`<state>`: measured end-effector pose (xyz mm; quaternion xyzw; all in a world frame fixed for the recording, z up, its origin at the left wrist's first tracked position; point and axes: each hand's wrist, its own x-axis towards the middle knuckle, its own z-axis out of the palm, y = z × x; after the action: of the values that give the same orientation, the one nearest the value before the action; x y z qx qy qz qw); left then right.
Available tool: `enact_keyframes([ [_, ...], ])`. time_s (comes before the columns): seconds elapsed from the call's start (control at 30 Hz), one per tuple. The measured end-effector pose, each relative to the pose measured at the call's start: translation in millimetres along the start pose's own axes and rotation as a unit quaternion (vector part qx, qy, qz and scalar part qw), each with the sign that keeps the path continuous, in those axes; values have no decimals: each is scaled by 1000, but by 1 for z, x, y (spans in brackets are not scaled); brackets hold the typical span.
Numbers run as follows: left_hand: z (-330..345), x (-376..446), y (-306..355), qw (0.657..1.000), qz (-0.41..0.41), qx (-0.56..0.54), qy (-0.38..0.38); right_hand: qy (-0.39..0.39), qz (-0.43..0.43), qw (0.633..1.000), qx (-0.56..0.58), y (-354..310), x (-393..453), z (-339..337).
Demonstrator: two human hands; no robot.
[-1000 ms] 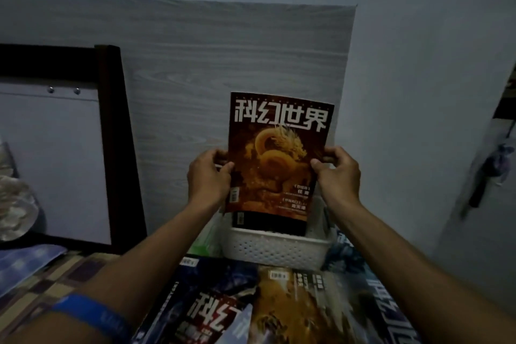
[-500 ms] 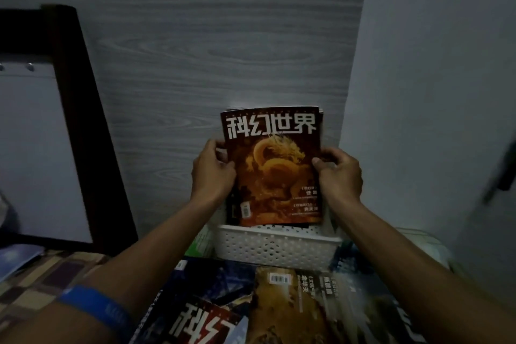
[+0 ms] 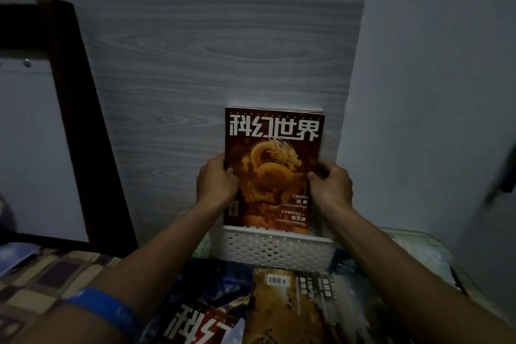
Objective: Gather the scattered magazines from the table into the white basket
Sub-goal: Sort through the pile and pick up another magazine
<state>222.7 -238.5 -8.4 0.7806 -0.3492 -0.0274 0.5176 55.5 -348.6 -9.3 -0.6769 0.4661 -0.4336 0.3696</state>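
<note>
White basket [image 3: 272, 249] takes the magazine [image 3: 272, 170] upright; both hands' fingers [image 3: 216, 176] clamped on its edges, I should lower squarely.

glossy paper magazine [image 3: 274, 165], perforated plastic basket [image 3: 272, 246]

Hidden and cut-off parts

The dragon magazine [image 3: 273, 165] hides its lower edge behind the white basket [image 3: 272, 248] wall; copies behind it show only top edges. Loose magazines [image 3: 307, 307] on the worktop run off the bottom edge, and a dark blurred thing [image 3: 506, 173] is cropped on the right.
</note>
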Motion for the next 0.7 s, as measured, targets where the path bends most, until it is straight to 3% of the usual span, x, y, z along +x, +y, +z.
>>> enact_keyframes([
  [0.13, -2, 3, -2, 999, -2, -3, -33, 3, 41, 999, 17, -8, 4, 7],
  [0.33, -1, 5, -8, 993, 12, 108, -47, 24, -51, 994, -98, -7, 3, 1],
  [0.4, 1, 3, -8, 987, 28, 153, -30, 0, -51, 989, -138, -7, 6, -7],
  [0.5, -6, -2, -10, 988, -13, 137, -73, -75, -32, 977, -199, -9, -3, -19],
  [0.57, -14, -16, -13, 987, -20, 150, -51, -75, -60, 971, -220, -6, -22, -35],
  [0.63, -25, -45, -9, 979, 51, 195, 31, -71, -104, 969, -214, -2, -48, -57],
  [0.7, -32, -90, 4, 969, 183, 154, 67, -93, -139, 964, -205, 4, -77, -82],
])
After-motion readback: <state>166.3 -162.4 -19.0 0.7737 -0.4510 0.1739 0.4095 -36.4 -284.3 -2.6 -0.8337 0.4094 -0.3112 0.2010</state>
